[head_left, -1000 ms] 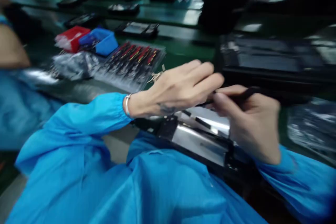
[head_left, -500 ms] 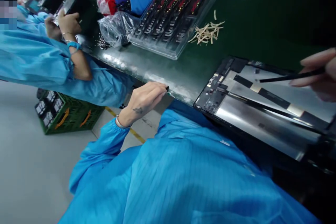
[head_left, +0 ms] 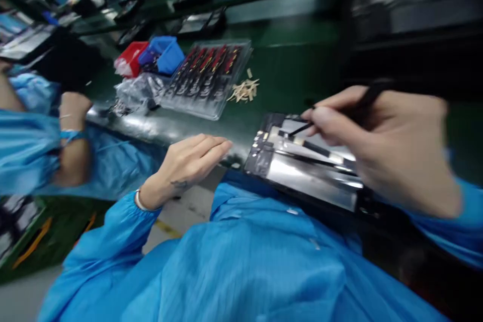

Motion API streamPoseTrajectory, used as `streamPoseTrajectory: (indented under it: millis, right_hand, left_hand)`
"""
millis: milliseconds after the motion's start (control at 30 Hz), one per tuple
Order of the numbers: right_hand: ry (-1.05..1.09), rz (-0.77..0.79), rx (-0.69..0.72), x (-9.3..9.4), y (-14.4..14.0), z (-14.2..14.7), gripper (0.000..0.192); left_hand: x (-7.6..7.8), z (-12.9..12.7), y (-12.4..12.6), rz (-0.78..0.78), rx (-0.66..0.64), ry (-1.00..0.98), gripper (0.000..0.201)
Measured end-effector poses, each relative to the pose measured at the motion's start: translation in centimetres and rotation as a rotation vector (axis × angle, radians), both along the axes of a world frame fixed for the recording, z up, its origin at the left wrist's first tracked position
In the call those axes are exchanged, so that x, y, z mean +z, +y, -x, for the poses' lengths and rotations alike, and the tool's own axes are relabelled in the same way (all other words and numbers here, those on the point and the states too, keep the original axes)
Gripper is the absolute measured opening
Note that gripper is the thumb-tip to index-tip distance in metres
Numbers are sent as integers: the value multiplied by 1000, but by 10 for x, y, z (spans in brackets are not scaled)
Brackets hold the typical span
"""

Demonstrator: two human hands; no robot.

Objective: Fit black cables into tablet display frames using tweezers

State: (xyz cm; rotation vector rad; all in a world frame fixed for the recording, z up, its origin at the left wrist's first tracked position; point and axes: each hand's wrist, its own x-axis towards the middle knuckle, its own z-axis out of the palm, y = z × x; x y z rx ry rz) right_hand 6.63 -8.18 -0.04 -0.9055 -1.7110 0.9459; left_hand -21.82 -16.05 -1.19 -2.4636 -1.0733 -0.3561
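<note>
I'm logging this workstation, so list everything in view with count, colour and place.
Opened device: one, black and silver, at table edge under the right hand.
Black tool: one, tip over the device.
Clear tray: one, red-and-black parts inside, mid-table.
Bins: two, red and blue, left of tray.
Plastic bag: one, clear, beside the bins.
Tan strips: small pile, right of tray.
Table: green.
Co-worker's arm: blue sleeve, left.
Left hand: rests at the table edge, holding nothing.
Right hand: grips the tool.

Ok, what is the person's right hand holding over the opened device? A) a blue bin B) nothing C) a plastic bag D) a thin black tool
D: the right hand pinches a thin black tool with its tip over the opened device.
</note>
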Motion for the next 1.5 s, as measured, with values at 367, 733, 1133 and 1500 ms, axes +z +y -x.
streamPoseTrajectory:
  millis: [367,733,1133,1500]
  right_hand:
    - [131,18,-16,4,9,1,18]
    - [0,4,26,-10,26,-2,21]
    - [-362,-152,-60,-12,19,-46,12]
    - [-822,155,95,-8,29,-96,16]
  left_hand:
    - [34,-96,79,-457,-116,37,32]
    - [26,-99,89,497,-104,-1034,26]
    - [5,-68,95,612,-89,-520,35]
    - [-17,-73,140,514,-303,-311,32]
